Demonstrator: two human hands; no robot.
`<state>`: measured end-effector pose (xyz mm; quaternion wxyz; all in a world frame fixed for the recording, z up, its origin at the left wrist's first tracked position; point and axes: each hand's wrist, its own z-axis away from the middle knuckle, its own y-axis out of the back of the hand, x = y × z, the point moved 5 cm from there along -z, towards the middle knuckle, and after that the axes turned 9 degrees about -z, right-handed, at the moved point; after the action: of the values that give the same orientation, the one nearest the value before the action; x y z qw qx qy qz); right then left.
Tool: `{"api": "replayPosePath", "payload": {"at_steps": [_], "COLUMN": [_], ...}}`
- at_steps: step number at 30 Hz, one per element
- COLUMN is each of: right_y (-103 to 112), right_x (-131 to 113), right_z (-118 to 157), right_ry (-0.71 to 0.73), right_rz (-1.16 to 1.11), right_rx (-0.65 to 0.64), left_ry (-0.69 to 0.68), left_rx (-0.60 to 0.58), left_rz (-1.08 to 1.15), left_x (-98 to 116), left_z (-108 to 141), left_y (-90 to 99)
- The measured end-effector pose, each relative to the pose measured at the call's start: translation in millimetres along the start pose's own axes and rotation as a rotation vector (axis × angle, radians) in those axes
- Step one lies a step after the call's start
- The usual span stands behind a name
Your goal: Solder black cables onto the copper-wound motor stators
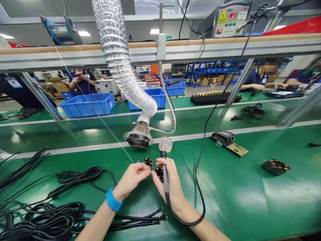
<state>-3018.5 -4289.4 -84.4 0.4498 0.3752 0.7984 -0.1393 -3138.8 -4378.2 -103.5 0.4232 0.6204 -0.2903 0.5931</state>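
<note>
A thin solder wire (100, 117) runs down from a spool to my left hand (135, 175), whose thumb and forefinger are pinched together at its lower end. My right hand (172, 184) holds a soldering iron (165, 174) with a black cord; its tip points away from me, in front of a small round tin (167, 143). Two wound motor stators with copper coils lie by my fingers: one stator (148, 162) beyond my left fingertips, the other stator (158, 173) partly hidden behind the iron and right hand. What lies right between the fingertips is too small to tell.
A fume hood (139, 135) hangs ahead on a silver duct (115, 43). Bundled black cables (45, 217) cover the left side. At right are an iron holder (228, 142) and another stator (276, 166). Blue bins (87, 105) stand behind; co-workers sit beyond.
</note>
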Motion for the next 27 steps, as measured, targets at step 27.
{"api": "replayPosePath", "payload": {"at_steps": [27], "right_y": [12.4], "right_x": [15.5], "right_z": [-0.7], "right_ry": [0.034], "right_rz": [0.018], "right_rx": [-0.010], "left_ry": [-0.017], "left_rx": [0.146], "left_rz": [-0.129], "left_x": [-6.7], "left_z": [-3.6], "left_y": [-3.4]}}
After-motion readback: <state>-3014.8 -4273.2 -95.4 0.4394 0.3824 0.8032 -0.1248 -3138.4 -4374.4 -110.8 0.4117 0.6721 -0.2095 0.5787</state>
